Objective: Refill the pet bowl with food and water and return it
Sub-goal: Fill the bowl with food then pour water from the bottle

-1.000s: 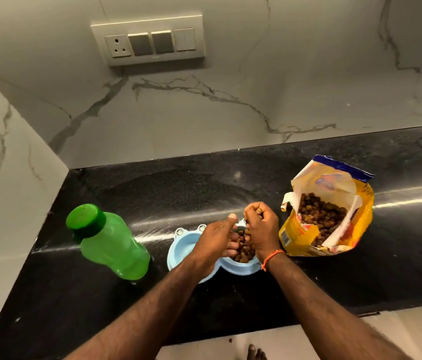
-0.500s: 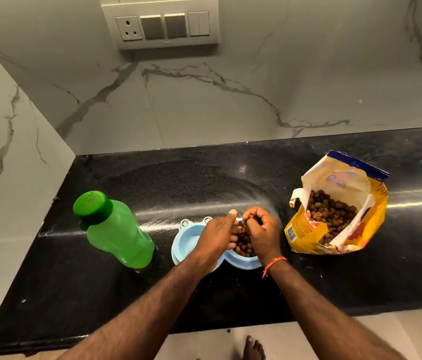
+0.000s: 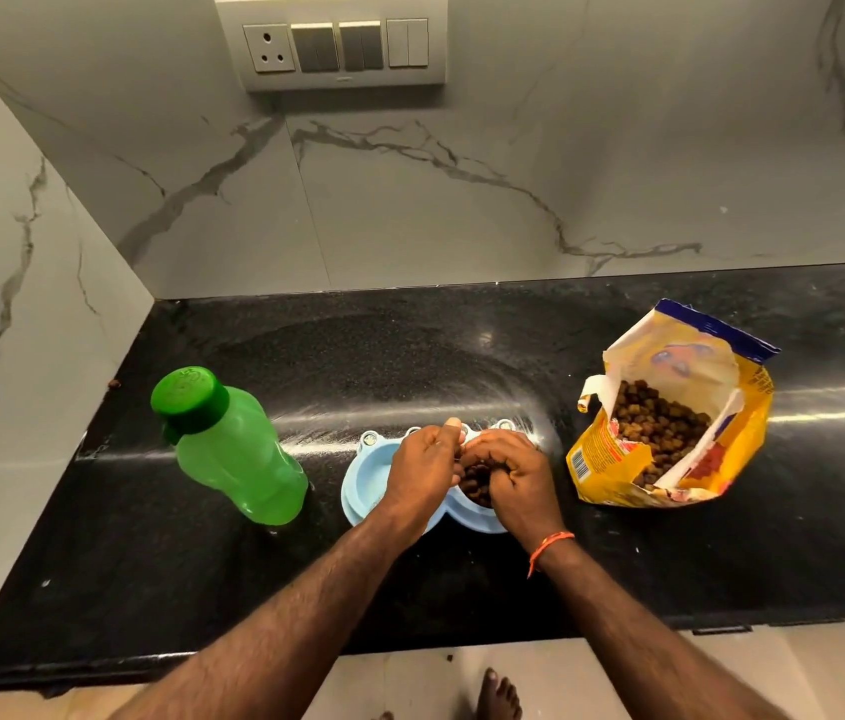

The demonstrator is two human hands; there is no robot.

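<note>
A light blue double pet bowl (image 3: 366,478) sits on the black counter, near its front edge. Its right cup holds brown kibble (image 3: 477,480); the left cup looks empty. My left hand (image 3: 423,470) grips the bowl's middle from above, thumb raised. My right hand (image 3: 516,472) is cupped over the right cup with its fingers curled down into the kibble. A yellow pet food bag (image 3: 670,407), torn open and full of kibble, lies to the right of the bowl. A green capped water bottle (image 3: 233,449) stands to the left.
The black counter (image 3: 410,356) meets marble walls at the back and left. A switch panel (image 3: 342,41) hangs on the back wall. A stray kibble piece (image 3: 114,384) lies by the left wall. My bare foot (image 3: 501,696) shows on the floor below.
My right hand has sunk from above the right cup down into the kibble. The camera has tilted, so everything sits lower in view.
</note>
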